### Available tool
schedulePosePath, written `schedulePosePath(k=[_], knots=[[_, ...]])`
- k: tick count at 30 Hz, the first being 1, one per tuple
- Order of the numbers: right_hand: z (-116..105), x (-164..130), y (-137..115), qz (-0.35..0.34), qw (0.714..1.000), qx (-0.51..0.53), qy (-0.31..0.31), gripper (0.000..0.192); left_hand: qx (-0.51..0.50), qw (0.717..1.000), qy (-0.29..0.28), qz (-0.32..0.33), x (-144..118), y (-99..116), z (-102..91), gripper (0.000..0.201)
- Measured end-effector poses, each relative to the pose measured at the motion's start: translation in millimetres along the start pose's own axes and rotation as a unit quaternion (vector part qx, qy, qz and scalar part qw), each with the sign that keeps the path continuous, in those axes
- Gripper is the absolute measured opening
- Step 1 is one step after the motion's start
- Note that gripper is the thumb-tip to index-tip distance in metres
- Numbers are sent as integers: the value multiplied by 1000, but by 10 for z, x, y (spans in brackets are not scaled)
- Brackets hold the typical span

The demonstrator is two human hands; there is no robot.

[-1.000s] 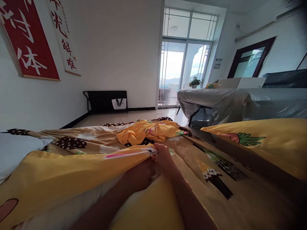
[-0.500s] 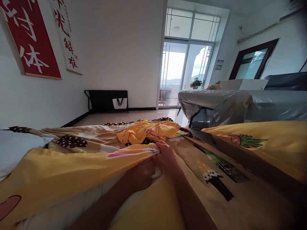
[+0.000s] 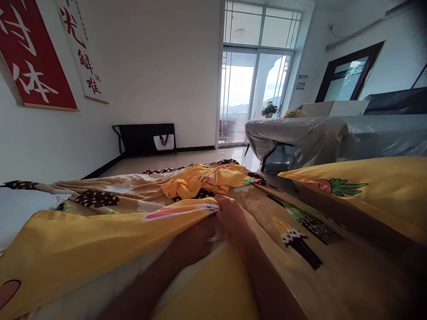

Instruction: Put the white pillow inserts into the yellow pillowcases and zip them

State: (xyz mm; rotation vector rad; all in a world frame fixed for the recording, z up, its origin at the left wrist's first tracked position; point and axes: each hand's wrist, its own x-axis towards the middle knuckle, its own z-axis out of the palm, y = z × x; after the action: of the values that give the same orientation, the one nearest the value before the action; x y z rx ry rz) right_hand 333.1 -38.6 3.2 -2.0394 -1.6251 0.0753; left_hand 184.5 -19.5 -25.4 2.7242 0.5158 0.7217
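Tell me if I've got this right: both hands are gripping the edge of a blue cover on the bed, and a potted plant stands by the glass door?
Not quite. The cover is yellow with cartoon prints, not blue, as the head view shows. The rest holds: the left hand and right hand both grip its edge on the bed, and a potted plant stands by the glass door.

A bed [image 3: 333,284] fills the lower frame, spread with a tan cartoon-print sheet [image 3: 300,249]. On it lie a yellow duvet cover [image 3: 83,240] at lower left, a crumpled yellow cloth [image 3: 207,180] at centre, and a white pillow [image 3: 20,211] at the left edge.
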Motion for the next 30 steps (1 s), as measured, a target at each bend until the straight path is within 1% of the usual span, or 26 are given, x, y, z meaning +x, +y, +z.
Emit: schedulePosePath(k=[4, 9, 13, 16, 18, 19, 22, 26, 28, 30], knots=[[15, 8, 5, 2, 1000, -13, 0, 22, 12, 999, -3, -31, 13, 30, -2, 47], [4, 1, 11, -11, 1000, 13, 0, 25, 24, 998, -9, -60, 2, 12, 17, 51], [5, 12, 17, -14, 1000, 18, 8, 25, 9, 999, -19, -29, 7, -31, 23, 49], [48, 49, 43, -62, 996, 53, 29, 21, 7, 999, -29, -23, 15, -51, 14, 52], [90, 76, 65, -94, 992, 79, 39, 19, 10, 999, -31, -23, 20, -51, 8, 49], [109, 86, 72, -98, 991, 85, 41, 19, 7, 999, -31, -19, 22, -50, 6, 46], [150, 97, 78, -74, 993, 80, 39, 22, -7, 999, -35, -16, 22, -53, 14, 38], [173, 97, 67, -37, 997, 60, 41, 26, 12, 997, -50, -50, 14, -89, 33, 30], [183, 104, 67, -36, 997, 63, 40, 27, -1, 998, -45, -52, 9, -109, 36, 34], [193, 115, 73, -38, 996, 78, 34, 25, -28, 998, -27, -50, -3, -128, 42, 39]])
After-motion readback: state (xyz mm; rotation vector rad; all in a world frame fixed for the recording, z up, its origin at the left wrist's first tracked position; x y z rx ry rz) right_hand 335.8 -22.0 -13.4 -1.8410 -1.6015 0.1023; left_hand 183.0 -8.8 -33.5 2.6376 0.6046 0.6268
